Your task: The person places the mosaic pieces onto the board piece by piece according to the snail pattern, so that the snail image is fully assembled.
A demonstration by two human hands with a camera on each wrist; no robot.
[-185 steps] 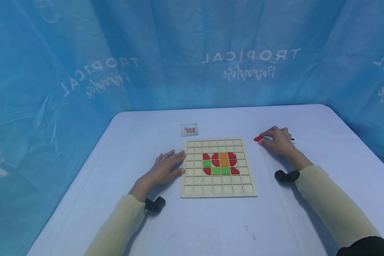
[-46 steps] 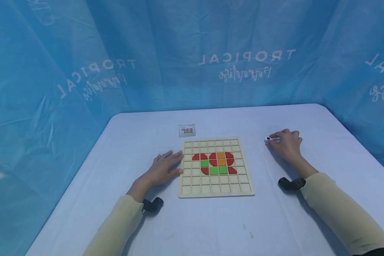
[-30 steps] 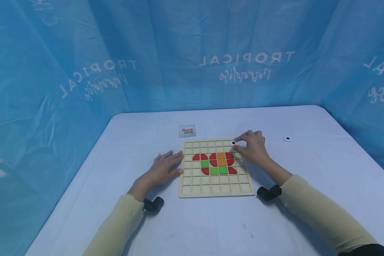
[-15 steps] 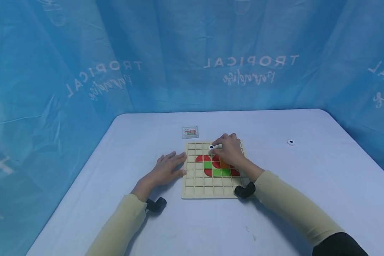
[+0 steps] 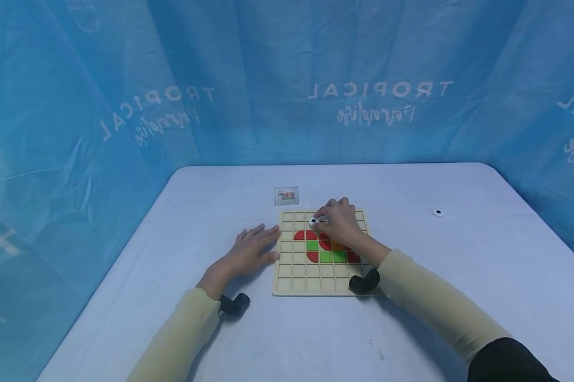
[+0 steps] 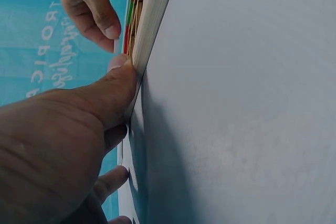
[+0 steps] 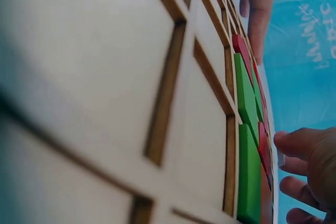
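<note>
My right hand [image 5: 340, 219] pinches a round white piece with a black dot [image 5: 313, 221] between thumb and fingertips, over the upper cells of a wooden grid board [image 5: 298, 285]. Just below it in the head view sit red quarter-round pieces [image 5: 299, 235] and a green square [image 5: 312, 245]. More red and green pieces lie in the grid, and an orange one is partly hidden under the hand. My left hand [image 5: 252, 250] rests at the board's left edge with fingers spread; in the left wrist view its thumb [image 6: 116, 85] touches the board's side.
A second white piece with a black dot [image 5: 438, 213] lies on the white table [image 5: 315, 339] to the right. Behind the board lies a small pattern card [image 5: 286, 196]. A blue printed curtain [image 5: 277, 132] hangs around the table.
A red quarter-round was added at the left of the pattern. My right hand then took a white dotted piece from the right side and carried it left over the board. The left hand stayed put.
</note>
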